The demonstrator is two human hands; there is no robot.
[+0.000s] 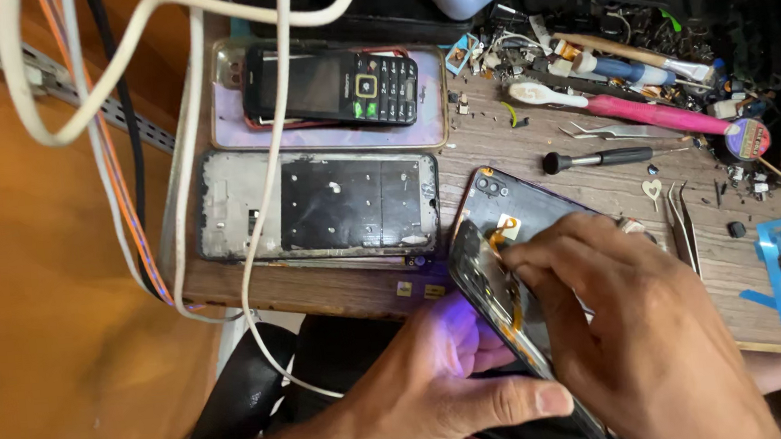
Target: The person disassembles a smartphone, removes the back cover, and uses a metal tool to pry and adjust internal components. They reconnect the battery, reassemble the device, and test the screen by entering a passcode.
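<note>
Black opened smartphone [496,267] sits tilted at the near edge of the wooden bench [592,185], gripped underneath by the left hand [440,383]. The right hand [640,321] pinches narrowly at an orange flex cable [503,232]; freeing it seemingly calls for gentle lifting.

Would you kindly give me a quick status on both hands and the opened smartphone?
Left hand gripping opened smartphone from below. Right hand fingertips pinching at orange flex cable inside it. White cable draped close by, not touching.
</note>
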